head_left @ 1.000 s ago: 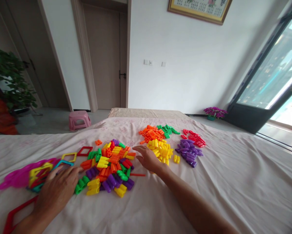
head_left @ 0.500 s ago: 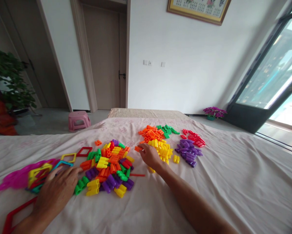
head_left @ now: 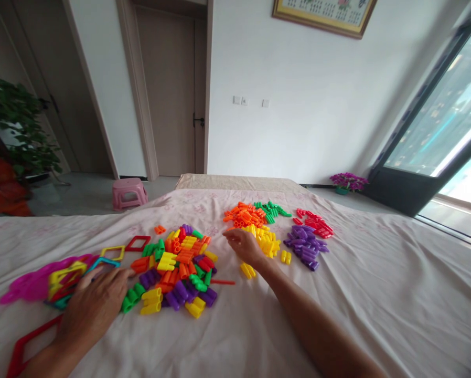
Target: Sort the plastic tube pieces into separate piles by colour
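A mixed heap of coloured plastic tube pieces (head_left: 176,268) lies on the pale bedsheet (head_left: 377,294). Beyond it sit sorted piles: orange (head_left: 245,214), green (head_left: 270,210), red (head_left: 314,223), yellow (head_left: 265,240) and purple (head_left: 304,247). My right hand (head_left: 245,247) reaches between the heap and the orange pile, fingers pinched on a small orange piece at its tips. A loose yellow piece (head_left: 247,270) lies just beside its wrist. My left hand (head_left: 94,302) rests flat and open on the sheet, touching green pieces at the heap's left edge.
Flat diamond frames, yellow (head_left: 113,253) and red (head_left: 137,243), and a magenta plate (head_left: 27,286) with more frames lie at the left. A pink stool (head_left: 129,193), a leafy plant (head_left: 15,126) and a flower pot (head_left: 348,182) stand on the floor beyond the bed.
My right hand picked an orange piece off the heap's right edge and carried it up toward the orange pile, uncovering a yellow piece. My left hand stayed put.
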A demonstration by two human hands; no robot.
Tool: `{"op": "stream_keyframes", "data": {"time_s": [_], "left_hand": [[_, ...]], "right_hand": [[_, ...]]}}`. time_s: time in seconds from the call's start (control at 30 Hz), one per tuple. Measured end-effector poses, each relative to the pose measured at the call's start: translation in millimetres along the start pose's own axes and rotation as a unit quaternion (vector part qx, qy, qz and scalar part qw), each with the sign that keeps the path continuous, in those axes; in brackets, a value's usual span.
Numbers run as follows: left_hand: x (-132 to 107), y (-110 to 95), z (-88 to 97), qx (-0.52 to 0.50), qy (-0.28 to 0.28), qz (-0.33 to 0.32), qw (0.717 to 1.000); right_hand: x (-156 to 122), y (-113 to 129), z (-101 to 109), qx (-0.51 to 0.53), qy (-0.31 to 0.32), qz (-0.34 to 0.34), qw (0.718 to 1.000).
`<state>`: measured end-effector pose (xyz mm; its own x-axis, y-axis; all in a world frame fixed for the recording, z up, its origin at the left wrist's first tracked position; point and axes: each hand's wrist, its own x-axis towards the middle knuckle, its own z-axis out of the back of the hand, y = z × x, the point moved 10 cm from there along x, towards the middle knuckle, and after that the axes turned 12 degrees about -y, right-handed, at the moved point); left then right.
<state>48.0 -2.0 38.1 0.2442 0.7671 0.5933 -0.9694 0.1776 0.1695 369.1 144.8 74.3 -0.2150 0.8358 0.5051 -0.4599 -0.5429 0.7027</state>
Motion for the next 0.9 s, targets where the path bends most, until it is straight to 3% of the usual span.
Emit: {"op": "stream_keyframes", "data": {"time_s": [0.1,0.17,0.27,0.37,0.53,0.73,0.9], "left_hand": [[-1.0,-1.3,-0.8,0.007,0.002,-0.007,1.0],[-1.9,-1.1,-2.1,0.008,0.004,-0.009,1.0],[-2.6,0.3,-4.1,0.007,0.005,-0.009,1.0],[-1.9,0.2,-3.6,0.004,0.008,-0.006,1.0],[1.3,-3.8,2.8,0.005,0.007,-0.005,1.0],[0.1,1.0,-0.1,-0.001,0.001,-0.001,1.0],[-1.9,1.4,-3.1,-0.011,-0.008,-0.012,1.0]], "right_hand": [[-19.8,31.4,-29.9,-0.016,0.121,0.076,0.99],[-32.4,49.6,-41.6,-0.03,0.167,0.127,0.977],[-41.2,61.6,-47.6,-0.056,0.176,0.169,0.968],[-37.5,51.8,-44.7,-0.089,0.143,0.145,0.975],[-20.1,30.7,-21.3,-0.138,0.057,0.082,0.985],[4.0,21.3,35.4,-0.195,-0.044,0.028,0.979],[11.3,26.3,69.9,-0.247,-0.117,0.05,0.961]]}}
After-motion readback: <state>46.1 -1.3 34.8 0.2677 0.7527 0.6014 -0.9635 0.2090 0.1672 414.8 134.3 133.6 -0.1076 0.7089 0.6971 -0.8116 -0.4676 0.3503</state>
